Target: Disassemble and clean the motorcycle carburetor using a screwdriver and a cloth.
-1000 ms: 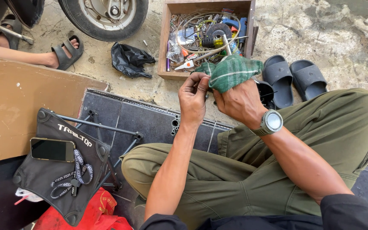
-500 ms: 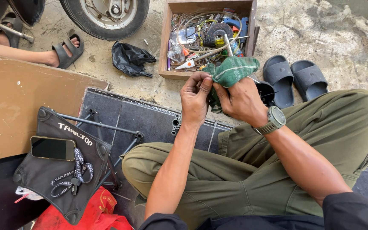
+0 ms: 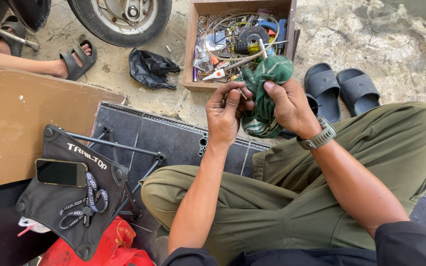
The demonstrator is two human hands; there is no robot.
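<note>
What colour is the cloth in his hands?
Green cloth with pale stripes, seen in the head view.

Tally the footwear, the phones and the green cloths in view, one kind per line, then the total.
Dark slides lying unworn: 2
Sandals worn by another person: 2
Phone: 1
Green cloth, held in both hands: 1
Total: 6
</note>
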